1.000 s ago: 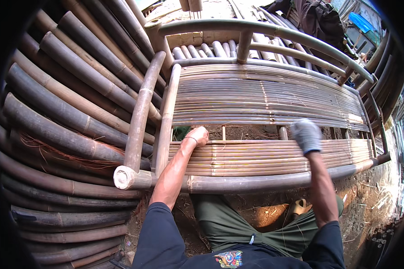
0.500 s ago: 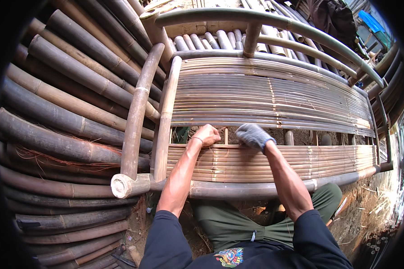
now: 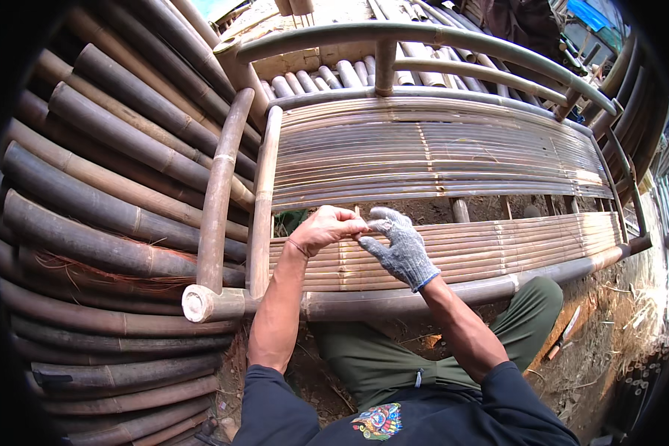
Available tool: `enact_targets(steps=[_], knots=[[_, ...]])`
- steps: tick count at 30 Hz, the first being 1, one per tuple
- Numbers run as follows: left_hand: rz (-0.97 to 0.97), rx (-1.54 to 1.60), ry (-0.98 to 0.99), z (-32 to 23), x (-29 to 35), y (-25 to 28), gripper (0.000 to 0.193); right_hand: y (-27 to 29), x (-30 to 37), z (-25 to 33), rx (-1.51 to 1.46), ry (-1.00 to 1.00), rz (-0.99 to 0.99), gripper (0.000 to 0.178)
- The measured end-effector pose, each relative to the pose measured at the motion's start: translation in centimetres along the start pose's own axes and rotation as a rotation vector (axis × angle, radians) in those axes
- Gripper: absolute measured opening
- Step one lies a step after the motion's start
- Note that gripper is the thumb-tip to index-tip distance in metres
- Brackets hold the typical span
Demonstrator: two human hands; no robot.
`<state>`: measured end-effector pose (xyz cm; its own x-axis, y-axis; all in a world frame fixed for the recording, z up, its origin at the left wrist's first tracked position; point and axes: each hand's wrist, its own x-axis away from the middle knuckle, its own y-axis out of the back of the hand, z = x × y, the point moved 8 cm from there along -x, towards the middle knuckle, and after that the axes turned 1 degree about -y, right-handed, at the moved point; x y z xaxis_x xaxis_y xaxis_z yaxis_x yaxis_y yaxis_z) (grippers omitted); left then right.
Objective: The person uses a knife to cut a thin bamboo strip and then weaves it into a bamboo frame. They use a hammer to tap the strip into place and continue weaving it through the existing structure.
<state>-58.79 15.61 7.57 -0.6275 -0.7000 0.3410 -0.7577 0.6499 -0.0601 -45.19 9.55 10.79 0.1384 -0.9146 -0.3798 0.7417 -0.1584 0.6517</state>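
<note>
Both my hands meet over the gap in the slatted seat of a bamboo bench point(image 3: 431, 156). My left hand point(image 3: 324, 230) is bare, with thumb and fingers pinched together, pointing right. A grey knitted glove covers my right hand point(image 3: 403, 251); its thumb and fingertips close in at the left fingertips. Whatever lies between the fingers is too small to make out. Below the hands runs the front band of bamboo slats point(image 3: 453, 249), with the thick front rail point(image 3: 424, 301) nearer me. The rear slats point(image 3: 334, 163) lie beyond the gap.
Stacked dark bamboo poles point(image 3: 104, 197) fill the left side, with reddish fibres point(image 3: 111, 267) on one. The bench's armrest pole point(image 3: 223, 193) stands close to my left arm. A knife point(image 3: 566, 333) lies on the ground at right. Cut bamboo pieces point(image 3: 327, 76) sit behind the bench.
My hands have come together, lifted off the slat edge beside the gap. The right hand has turned, its fingers now toward the left hand. The whole view has shifted slightly.
</note>
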Motion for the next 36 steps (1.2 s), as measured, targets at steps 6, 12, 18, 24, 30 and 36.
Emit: enact_targets(steps=[6, 12, 18, 24, 30, 36], knots=[[-0.474, -0.559, -0.131, 2.1, 2.3, 5.5, 0.052, 12.8, 12.1, 1.6, -0.594, -0.685, 0.415, 0.023], [-0.155, -0.816, 0.252, 8.4, -2.8, 3.7, 0.046, 32.1, 31.8, -3.2, 0.000, -1.309, 0.397, 0.024], [-0.073, -0.714, 0.105, 9.6, -4.0, 3.9, 0.045, 38.1, 38.3, -8.2, 1.039, -1.001, 0.155, 0.043], [-0.267, -0.866, 0.097, 7.7, -2.1, 3.7, 0.042, 18.1, 15.0, -2.8, 0.544, -0.447, -0.085, 0.046], [-0.269, -0.851, 0.053, 8.9, -2.1, 3.7, 0.040, -1.1, 2.5, -2.2, 0.571, -0.262, 0.137, 0.040], [-0.290, -0.838, 0.112, 9.4, -2.0, 4.0, 0.048, -5.4, 4.0, -3.9, 0.482, -0.511, 0.307, 0.032]])
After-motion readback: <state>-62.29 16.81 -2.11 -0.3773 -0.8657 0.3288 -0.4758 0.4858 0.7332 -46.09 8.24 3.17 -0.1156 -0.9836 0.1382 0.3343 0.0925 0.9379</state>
